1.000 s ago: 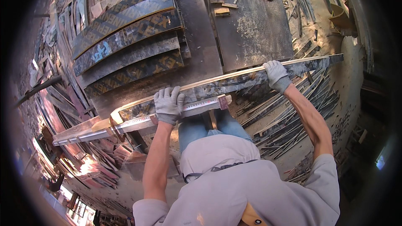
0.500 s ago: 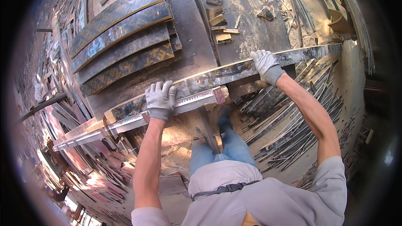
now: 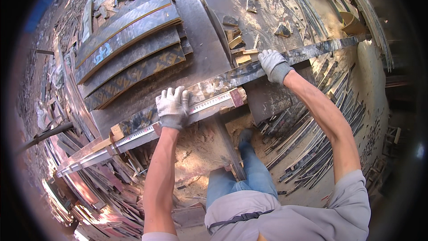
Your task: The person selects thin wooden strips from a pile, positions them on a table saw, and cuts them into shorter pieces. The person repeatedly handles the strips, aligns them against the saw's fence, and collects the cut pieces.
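A long, narrow board (image 3: 220,81), with a dark scuffed face and a pale edge, lies slantwise across the bench in front of me. My left hand (image 3: 173,107), in a grey knitted glove, is closed over the board left of the middle. Farther right along it, my right hand (image 3: 273,66), gloved the same way, has its fingers curled over the far edge. Along the near side runs a pale rail with a measuring scale (image 3: 209,104). It ends in a reddish block (image 3: 237,97), and part of the scale is behind my left hand.
Curved dark boards (image 3: 133,53) are stacked beyond my left hand. Small wood offcuts (image 3: 236,42) and sawdust lie on the dark bench top (image 3: 200,27). Thin strips (image 3: 312,151) are heaped on the floor to the right, and more scrap (image 3: 102,196) lies lower left.
The view has shifted a little. The offcuts now appear closer to the board's far edge. More dark surface shows on its near side below my right hand. Both hands stay on the board.
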Demonstrator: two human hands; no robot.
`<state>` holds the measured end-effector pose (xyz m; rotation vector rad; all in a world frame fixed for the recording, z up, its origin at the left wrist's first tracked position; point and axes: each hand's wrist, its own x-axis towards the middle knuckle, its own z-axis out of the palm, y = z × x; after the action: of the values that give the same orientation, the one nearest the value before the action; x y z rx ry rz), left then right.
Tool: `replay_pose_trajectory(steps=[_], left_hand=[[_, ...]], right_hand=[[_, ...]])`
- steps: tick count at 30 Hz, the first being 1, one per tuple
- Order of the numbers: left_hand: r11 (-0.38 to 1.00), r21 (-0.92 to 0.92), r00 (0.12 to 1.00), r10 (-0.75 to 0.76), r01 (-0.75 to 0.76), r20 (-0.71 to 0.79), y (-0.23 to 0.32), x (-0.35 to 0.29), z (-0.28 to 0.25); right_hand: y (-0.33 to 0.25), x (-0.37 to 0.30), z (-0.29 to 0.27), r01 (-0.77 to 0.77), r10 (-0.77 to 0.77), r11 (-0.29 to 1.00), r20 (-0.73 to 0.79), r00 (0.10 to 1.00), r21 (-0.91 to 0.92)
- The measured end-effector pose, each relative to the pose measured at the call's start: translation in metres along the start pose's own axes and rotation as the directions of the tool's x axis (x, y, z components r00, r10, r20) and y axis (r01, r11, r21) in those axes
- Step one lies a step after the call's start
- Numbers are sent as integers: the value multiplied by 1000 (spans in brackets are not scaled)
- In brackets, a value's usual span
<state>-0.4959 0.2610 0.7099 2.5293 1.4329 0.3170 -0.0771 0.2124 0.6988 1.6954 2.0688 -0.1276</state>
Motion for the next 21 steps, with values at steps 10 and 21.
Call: replay_pose_trajectory(steps=[10,21], left_hand=[[999,46,1000,-29,29,10,-2,-1,8],[998,46,998,-52,50,28,4,-2,1]], right_hand=[[-1,1,-4,-34,32,998,48,998,44],[-7,6,-5,-123,121,992,86,989,8]])
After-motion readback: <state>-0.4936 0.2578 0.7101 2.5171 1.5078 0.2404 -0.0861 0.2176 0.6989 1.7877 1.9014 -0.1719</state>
